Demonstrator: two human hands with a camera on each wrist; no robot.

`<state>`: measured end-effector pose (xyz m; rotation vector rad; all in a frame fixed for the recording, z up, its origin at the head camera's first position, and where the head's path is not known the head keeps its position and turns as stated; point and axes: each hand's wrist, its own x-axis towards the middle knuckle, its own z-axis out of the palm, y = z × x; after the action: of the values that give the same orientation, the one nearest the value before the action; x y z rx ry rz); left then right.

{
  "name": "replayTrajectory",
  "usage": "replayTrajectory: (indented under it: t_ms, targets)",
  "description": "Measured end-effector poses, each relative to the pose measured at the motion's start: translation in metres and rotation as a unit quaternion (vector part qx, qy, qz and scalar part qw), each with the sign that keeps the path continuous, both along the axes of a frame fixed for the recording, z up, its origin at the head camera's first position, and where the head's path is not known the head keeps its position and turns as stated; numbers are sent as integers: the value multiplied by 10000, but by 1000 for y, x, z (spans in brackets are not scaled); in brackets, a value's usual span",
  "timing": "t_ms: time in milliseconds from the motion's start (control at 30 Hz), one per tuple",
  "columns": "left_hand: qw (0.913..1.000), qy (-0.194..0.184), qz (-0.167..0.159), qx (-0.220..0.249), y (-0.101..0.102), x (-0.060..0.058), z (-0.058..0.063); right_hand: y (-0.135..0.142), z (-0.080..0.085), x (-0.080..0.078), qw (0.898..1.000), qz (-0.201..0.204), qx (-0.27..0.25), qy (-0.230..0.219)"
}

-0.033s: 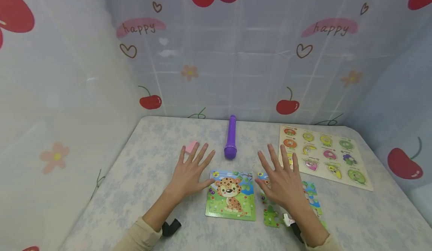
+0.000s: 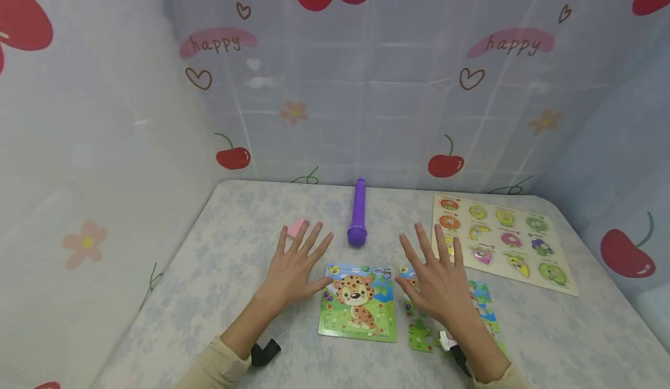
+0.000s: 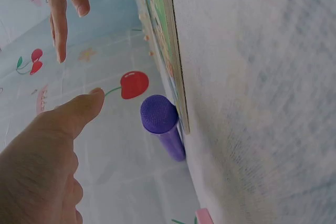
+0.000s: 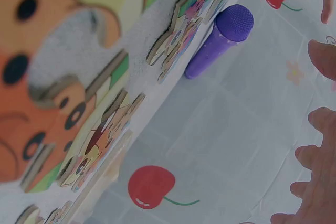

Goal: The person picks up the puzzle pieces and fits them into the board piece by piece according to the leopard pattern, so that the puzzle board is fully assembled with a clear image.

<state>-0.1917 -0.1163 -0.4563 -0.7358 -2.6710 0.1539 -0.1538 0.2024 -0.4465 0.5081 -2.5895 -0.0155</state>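
A person's two bare hands hover above a pale, blue-mottled surface (image 2: 209, 296), in the lower half of the head view, backs upward and holding nothing. The left hand (image 2: 293, 275), left of centre, has its fingers spread and its thumb stretched out toward a square leopard board (image 2: 357, 304). That board lies flat at the lower centre of the frame, showing a spotted cub sitting on green grass under blue sky. In the left wrist view, a gap separates this hand from the board. The right hand (image 2: 439, 290), right of centre, also has its fingers spread, over a group of loose puzzle pieces (image 2: 420, 336) in green, blue and orange; the hand and forearm hide part of the group. The right wrist view shows some of these pieces close up, orange with dark spots. A purple toy microphone (image 2: 358, 214) lies beyond the board, near the middle of the frame, its rounded head toward the person. A small pink object (image 2: 295, 228) sits just past the left fingertips, partly covered by them. At the right of the frame, a cream board (image 2: 502, 241) carries rows of colourful fruit pictures. Behind everything hangs a whitish curtain (image 2: 335, 116) printed with cherries, hearts, flowers and the word "happy".
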Motion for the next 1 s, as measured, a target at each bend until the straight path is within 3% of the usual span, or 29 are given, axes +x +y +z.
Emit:
replayTrajectory:
  t_ms: [400, 500, 567, 667, 800, 1000]
  targets:
    - [9999, -41, -76, -75, 2, -3, 5, 0, 3, -1, 10000, 43, -32, 34]
    - [9995, -300, -129, -37, 3, -2, 5, 0, 4, -1, 10000, 21, -27, 43]
    - [9970, -730, -245, 48, 3, 0, 5, 0, 4, -1, 10000, -7, -14, 53]
    - [9834, -1736, -475, 221, 0, 3, 1, 1, 4, 0, 10000, -37, -26, 63]
    - [9535, -2907, -654, 446, -5, 6, -5, 2, 5, 1, 10000, -48, -59, 42]
    - [9196, -3806, -736, 640, -10, 8, -11, 4, 5, 1, 9999, -68, -68, -36]
